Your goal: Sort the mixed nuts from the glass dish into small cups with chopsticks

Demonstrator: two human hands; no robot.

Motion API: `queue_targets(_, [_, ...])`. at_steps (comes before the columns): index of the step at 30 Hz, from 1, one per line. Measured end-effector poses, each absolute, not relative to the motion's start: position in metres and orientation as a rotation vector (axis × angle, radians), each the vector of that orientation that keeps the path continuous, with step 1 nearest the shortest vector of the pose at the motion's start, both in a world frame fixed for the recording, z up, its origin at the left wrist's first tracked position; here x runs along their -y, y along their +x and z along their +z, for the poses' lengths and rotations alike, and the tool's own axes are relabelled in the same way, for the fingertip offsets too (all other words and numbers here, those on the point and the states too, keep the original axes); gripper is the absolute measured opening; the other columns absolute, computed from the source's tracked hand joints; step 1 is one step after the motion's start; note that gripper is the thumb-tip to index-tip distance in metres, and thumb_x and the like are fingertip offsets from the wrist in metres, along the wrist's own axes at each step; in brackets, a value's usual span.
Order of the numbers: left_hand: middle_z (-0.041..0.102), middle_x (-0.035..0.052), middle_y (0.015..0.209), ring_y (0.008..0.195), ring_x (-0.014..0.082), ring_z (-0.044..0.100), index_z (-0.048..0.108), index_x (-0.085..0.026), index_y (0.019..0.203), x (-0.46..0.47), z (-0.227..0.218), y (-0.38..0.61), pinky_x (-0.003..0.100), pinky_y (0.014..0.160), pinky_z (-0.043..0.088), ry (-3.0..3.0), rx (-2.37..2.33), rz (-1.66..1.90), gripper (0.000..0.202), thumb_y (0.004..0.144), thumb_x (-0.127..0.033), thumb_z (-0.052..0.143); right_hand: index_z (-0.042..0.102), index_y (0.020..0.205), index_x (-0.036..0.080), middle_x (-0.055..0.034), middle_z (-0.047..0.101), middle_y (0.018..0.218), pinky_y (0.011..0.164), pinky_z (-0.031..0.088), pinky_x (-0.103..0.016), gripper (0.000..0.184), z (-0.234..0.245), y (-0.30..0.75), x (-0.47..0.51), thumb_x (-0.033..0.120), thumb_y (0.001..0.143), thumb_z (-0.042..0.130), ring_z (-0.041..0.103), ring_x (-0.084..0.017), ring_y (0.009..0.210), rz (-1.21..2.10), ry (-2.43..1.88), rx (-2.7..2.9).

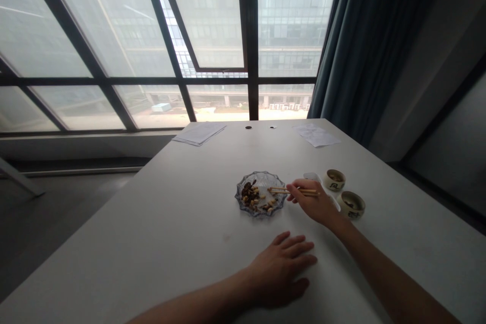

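My right hand [309, 200] grips a pair of wooden chopsticks [307, 192], their tips over the right part of a clear glass dish [259, 214] with a scalloped rim. A small light-brown piece seems to be at the tips, though I cannot make out its kind. Inside the dish lie dark seeds or dried fruit [248, 195] on the left and pale nuts [269, 206] toward the front. My left hand [281, 268] rests flat on the white table with its fingers spread, nearer to me than the dish. A white tray [312, 176] is partly hidden behind my right hand.
Two small pottery bowls [334, 179] with dark markings stand right of my right hand; the nearer bowl [351, 204] has dark bits inside. Paper sheets [199, 133] lie at the table's far left, more papers [316, 135] at the far right. Windows and a dark curtain [349, 50] rise behind.
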State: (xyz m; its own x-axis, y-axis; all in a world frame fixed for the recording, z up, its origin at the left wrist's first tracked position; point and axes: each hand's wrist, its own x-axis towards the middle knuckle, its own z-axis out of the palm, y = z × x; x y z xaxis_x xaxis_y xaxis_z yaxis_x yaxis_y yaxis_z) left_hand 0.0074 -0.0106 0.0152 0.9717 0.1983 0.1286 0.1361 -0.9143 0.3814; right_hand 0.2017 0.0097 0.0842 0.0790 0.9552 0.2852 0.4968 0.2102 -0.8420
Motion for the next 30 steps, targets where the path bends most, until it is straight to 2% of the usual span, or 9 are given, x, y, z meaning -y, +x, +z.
queue_targets(15, [0.038, 0.0017, 0.155, 0.145, 0.0229, 0.030, 0.042, -0.030, 0.143, 0.011, 0.014, 0.008, 0.045, 0.120, 0.019, 2.743, -0.237, 0.237, 0.050, 0.095, -0.043, 0.047, 0.069, 0.075, 0.019, -0.0037, 0.071, 0.070, 0.063, 0.054, -0.027, 0.035, 0.078, 0.203, -0.012, 0.044, 0.095, 0.053, 0.069, -0.019, 0.068, 0.576, -1.406, 1.572])
queue_targets(23, [0.038, 0.0025, 0.155, 0.145, 0.0244, 0.031, 0.042, -0.030, 0.143, 0.011, 0.014, 0.008, 0.046, 0.120, 0.019, 2.740, -0.239, 0.236, 0.051, 0.094, -0.041, 0.049, 0.063, 0.070, 0.020, -0.0060, 0.073, 0.072, 0.067, 0.058, -0.030, 0.041, 0.068, 0.202, -0.017, 0.052, 0.093, 0.053, 0.072, -0.022, 0.071, 0.656, -1.375, 1.448])
queue_targets(30, [0.040, 0.0015, 0.154, 0.145, 0.0229, 0.031, 0.043, -0.030, 0.142, 0.011, 0.015, 0.008, 0.045, 0.120, 0.019, 2.730, -0.245, 0.240, 0.049, 0.095, -0.041, 0.048, 0.070, 0.076, 0.018, -0.0088, 0.075, 0.078, 0.069, 0.061, -0.033, 0.040, 0.103, 0.214, -0.007, 0.054, 0.090, 0.059, 0.074, -0.023, 0.073, 0.563, -1.329, 1.356])
